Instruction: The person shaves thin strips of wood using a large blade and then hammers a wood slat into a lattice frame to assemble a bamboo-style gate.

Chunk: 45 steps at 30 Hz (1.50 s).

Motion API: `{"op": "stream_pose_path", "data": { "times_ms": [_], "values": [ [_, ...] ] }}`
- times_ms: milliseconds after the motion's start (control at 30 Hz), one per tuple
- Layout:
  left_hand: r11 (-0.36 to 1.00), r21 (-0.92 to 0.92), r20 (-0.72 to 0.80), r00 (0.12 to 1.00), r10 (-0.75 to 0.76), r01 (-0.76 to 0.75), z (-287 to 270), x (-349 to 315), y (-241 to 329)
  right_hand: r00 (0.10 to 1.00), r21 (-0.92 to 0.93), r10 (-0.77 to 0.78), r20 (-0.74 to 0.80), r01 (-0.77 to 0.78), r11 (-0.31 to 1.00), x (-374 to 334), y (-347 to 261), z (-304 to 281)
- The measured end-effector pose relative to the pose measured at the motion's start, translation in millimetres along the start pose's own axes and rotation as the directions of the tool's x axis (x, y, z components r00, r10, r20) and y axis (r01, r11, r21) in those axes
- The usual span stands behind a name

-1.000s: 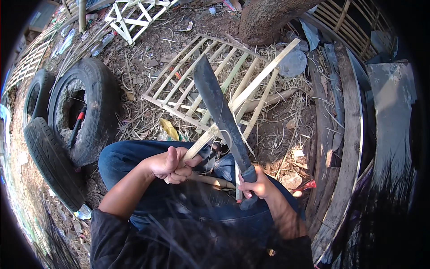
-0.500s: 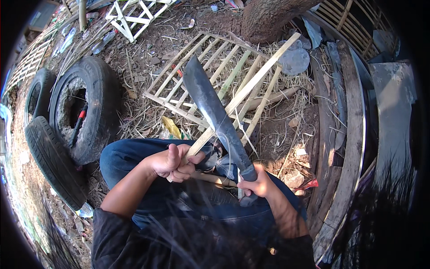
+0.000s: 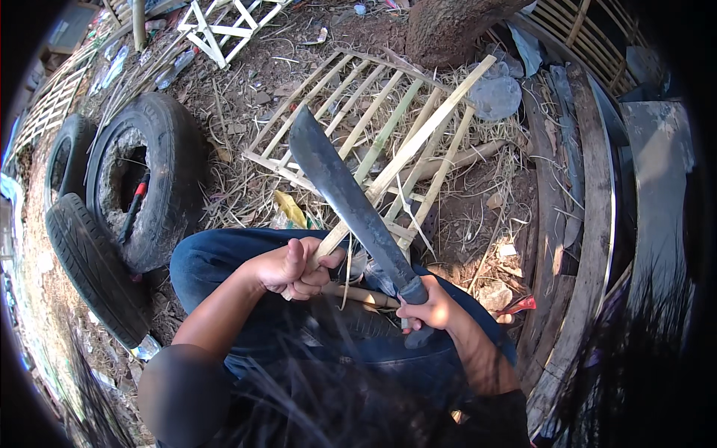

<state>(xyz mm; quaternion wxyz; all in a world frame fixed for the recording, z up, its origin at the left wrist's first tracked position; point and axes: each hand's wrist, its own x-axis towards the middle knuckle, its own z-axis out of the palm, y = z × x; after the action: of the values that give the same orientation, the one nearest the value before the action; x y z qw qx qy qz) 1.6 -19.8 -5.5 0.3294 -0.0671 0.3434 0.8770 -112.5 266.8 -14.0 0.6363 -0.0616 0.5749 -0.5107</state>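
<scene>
My left hand [image 3: 293, 270] is closed round the near end of a long pale bamboo strip [image 3: 441, 123], its thumb raised. The strip slants away to the upper right. In my right hand [image 3: 432, 305] is the handle of a machete, whose broad dark blade [image 3: 337, 187] points to the upper left. The blade crosses over the strip a little beyond my left hand; whether the edge touches it I cannot tell. A thin curled shaving [image 3: 347, 280] hangs below the crossing, over my lap.
Beyond my legs lies a slatted bamboo frame [image 3: 389, 131] amid shavings. Old tyres [image 3: 175, 179] stand at the left, one holding a red-and-black tool [image 3: 135, 205]. Weathered planks [image 3: 595, 224] run along the right. A tree trunk [image 3: 441, 30] rises at the back.
The machete blade has swung slightly to the left and nearer to me along the strip. The thin shaving now hangs down by my left hand. Both hands keep their hold.
</scene>
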Motion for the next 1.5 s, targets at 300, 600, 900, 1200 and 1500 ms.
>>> {"op": "stream_pose_path", "data": {
  "times_ms": [300,600,900,1200,1500],
  "values": [
    [0.999,-0.03,0.066,0.997,0.045,-0.043,1,0,0,0.955,-0.091,-0.174,-0.242,0.156,0.984,1,-8,8],
    [0.995,0.016,-0.027,0.994,0.103,-0.102,6,6,1,0.945,-0.133,-0.187,-0.269,0.155,0.979,4,-2,8],
    [0.983,-0.004,-0.032,0.982,0.185,-0.185,44,64,-49,0.775,0.093,-0.422,-0.47,0.519,0.85,13,-13,8],
    [0.949,0.187,-0.016,0.965,0.261,-0.254,43,118,-110,0.695,0.043,-0.485,-0.531,0.594,0.803,3,3,-24],
    [0.807,0.338,-0.254,0.779,0.573,-0.484,40,138,-123,0.576,-0.06,-0.467,-0.671,0.585,0.809,6,-3,-19]
  ]
}}
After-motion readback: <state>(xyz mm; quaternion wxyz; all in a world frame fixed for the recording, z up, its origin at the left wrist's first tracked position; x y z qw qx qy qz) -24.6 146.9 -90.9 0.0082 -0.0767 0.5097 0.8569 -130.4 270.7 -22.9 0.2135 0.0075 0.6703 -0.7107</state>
